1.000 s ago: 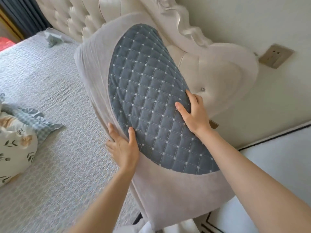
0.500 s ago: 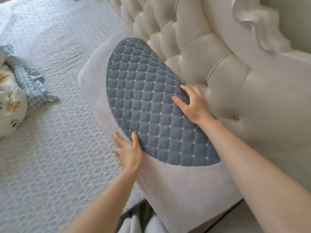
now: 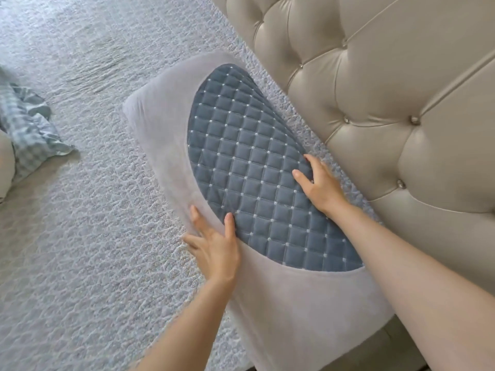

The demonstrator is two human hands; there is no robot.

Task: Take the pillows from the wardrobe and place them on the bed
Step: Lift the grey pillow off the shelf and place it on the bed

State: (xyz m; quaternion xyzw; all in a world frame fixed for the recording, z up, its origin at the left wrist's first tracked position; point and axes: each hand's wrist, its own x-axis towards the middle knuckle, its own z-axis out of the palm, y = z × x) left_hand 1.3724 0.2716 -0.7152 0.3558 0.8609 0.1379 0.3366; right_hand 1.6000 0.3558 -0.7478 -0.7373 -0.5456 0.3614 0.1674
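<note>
A grey pillow (image 3: 166,113) with a blue quilted oval panel lies on the bed (image 3: 80,210), close along the tufted cream headboard (image 3: 388,108). My left hand (image 3: 214,247) grips the pillow's near left edge, thumb on top and fingers curled over the side. My right hand (image 3: 320,184) holds the far edge next to the headboard, fingers spread on the blue panel. The bed has a pale textured cover.
At the left edge lies a second pillow (image 3: 4,162) with a blue checked frilled border (image 3: 32,135). The headboard rises along the right. A dark gap at the bed's near edge shows at the bottom right.
The pillow has come down from upright against the headboard to lying low on the bed. Both hands stayed on it. My view has tilted downward toward the mattress.
</note>
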